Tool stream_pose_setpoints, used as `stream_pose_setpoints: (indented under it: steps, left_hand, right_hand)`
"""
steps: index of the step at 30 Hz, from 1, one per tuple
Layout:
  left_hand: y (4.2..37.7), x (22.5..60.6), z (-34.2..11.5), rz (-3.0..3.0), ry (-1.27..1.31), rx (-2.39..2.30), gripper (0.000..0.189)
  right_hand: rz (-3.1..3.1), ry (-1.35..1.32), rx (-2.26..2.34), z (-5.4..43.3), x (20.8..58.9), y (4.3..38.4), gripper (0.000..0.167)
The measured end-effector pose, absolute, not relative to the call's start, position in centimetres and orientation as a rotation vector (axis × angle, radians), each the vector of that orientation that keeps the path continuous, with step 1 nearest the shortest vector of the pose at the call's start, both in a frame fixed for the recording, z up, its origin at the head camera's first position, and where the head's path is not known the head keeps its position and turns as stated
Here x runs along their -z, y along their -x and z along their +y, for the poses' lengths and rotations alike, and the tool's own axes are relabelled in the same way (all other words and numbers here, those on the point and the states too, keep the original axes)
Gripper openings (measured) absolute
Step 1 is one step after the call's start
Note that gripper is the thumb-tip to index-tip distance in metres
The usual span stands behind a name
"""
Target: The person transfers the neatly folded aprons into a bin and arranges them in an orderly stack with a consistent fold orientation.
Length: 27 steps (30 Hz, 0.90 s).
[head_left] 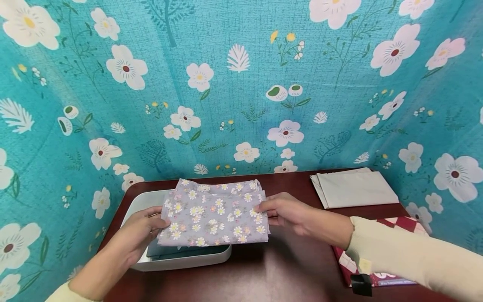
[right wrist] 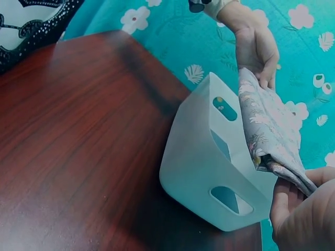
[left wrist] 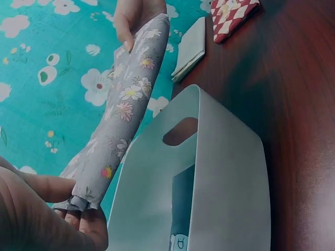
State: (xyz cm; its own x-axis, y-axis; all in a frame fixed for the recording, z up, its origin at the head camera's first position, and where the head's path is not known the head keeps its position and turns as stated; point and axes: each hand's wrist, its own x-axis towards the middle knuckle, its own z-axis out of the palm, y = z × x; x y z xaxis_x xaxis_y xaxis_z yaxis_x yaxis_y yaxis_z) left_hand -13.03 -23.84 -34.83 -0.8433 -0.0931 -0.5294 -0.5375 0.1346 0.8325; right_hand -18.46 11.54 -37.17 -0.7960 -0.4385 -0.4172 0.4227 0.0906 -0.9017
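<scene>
A folded grey-lilac cloth [head_left: 215, 214] printed with daisies is held up level between both hands. My left hand [head_left: 141, 230] pinches its left edge, thumb on top and fingers beneath. At the opposite edge my right hand [head_left: 288, 212] pinches it the same way. The cloth hangs above a white plastic bin [left wrist: 230, 172] with oval handle holes, covering much of it in the head view. Inside the bin lies a dark teal folded cloth [left wrist: 182, 204]; the daisy cloth partly hides it in the head view.
On the dark red-brown table [head_left: 294, 260], a folded pale beige cloth [head_left: 356, 188] lies at the back right. Nearer, a red-and-white checked folded cloth [head_left: 345, 262] sits partly under the right forearm. A teal flowered curtain [head_left: 241, 105] encloses the back and sides.
</scene>
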Motion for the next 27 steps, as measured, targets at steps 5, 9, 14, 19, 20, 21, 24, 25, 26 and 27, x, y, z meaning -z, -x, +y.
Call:
stream_pose_setpoints:
  steps: [5,9,14,19,20,21,24,25,26,27]
  left_hand:
    - [12.9,34.9,-24.7,2.043,0.661,-1.789,0.066]
    - [12.8,34.9,-25.8,2.036,0.687,-1.796,0.070]
    - [12.9,34.8,-27.5,2.039,0.662,-1.808,0.073]
    - [13.2,35.0,-28.9,2.015,0.650,-1.839,0.074]
    - [13.2,35.0,-29.1,2.009,0.655,-1.842,0.074]
    - [13.3,35.1,-29.3,2.003,0.655,-1.849,0.074]
    - [13.2,35.5,-30.2,1.987,0.654,-1.864,0.074]
    - [13.2,35.7,-30.5,1.983,0.656,-1.868,0.074]
    - [13.2,35.8,-30.8,1.981,0.656,-1.867,0.075]
    - [13.2,36.0,-31.2,1.977,0.659,-1.866,0.076]
  right_hand:
    - [1.746,-0.008,1.786,10.4,37.5,18.4,0.034]
    - [1.736,-0.001,1.804,9.3,37.8,18.4,0.034]
    - [1.738,0.002,1.802,8.0,38.0,18.6,0.029]
    - [1.716,-0.003,1.819,6.8,38.1,18.9,0.030]
    - [1.710,0.000,1.822,6.6,38.0,19.0,0.031]
    - [1.706,0.002,1.825,6.4,38.0,19.0,0.031]
    - [1.699,0.003,1.822,5.6,38.0,19.0,0.031]
    - [1.697,0.004,1.821,5.4,38.0,19.1,0.032]
    - [1.696,0.005,1.820,5.1,38.0,19.1,0.032]
    - [1.694,0.004,1.820,4.8,38.0,19.1,0.032]
